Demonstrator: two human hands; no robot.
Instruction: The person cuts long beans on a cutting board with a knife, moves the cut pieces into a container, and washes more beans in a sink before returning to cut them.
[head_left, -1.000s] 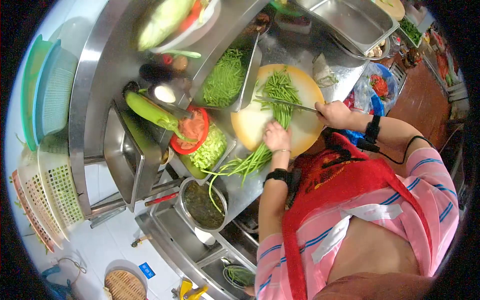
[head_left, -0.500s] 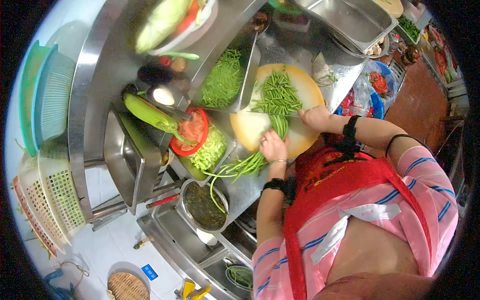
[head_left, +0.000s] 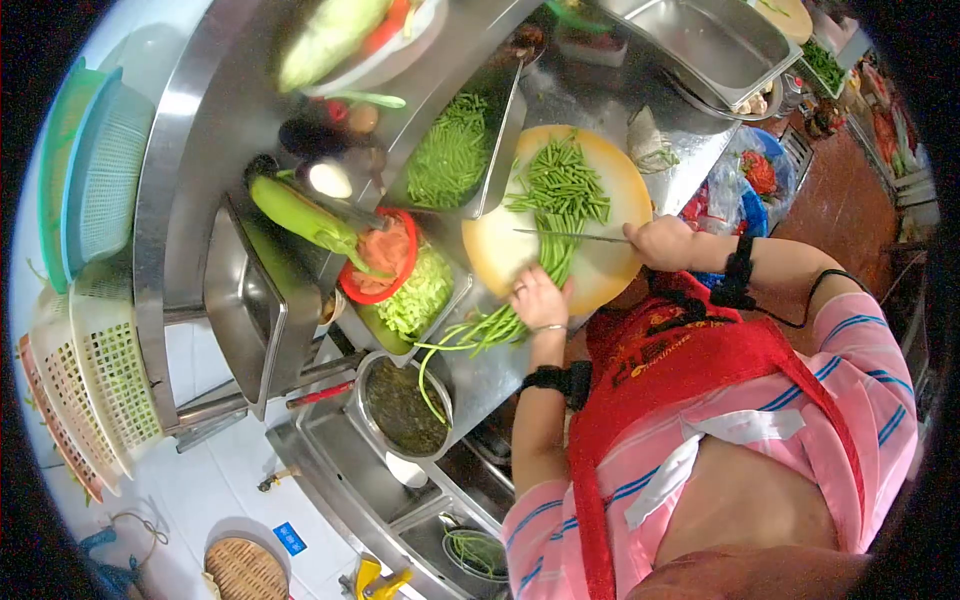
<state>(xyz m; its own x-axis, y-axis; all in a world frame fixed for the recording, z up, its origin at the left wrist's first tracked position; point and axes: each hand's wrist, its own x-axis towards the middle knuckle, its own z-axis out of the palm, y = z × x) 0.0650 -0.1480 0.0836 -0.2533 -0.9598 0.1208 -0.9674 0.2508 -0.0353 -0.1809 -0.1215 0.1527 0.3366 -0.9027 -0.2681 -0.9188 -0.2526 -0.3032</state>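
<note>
My right hand (head_left: 661,243) is closed around the handle of a knife (head_left: 575,236), whose blade lies across the green beans on a round cutting board (head_left: 485,240). On the near side of the blade, my left hand (head_left: 540,300) grips a bundle of long green beans (head_left: 556,262). Their loose ends (head_left: 480,333) trail off past the board's edge toward the lower left. Beyond the blade sits a pile of short cut beans (head_left: 565,185). My left fingertips are partly hidden against the bundle.
Left of the board stands a steel pan of cut green beans (head_left: 448,150). Nearer are a red bowl of orange-pink slices (head_left: 385,258) and a tray of chopped light-green vegetable (head_left: 415,298). A pot of dark liquid (head_left: 405,408) stands by the sink (head_left: 345,445).
My right hand and the knife have moved slightly right and toward me, and the blade is angled differently. My left hand has shifted a little left along with the bundle.
</note>
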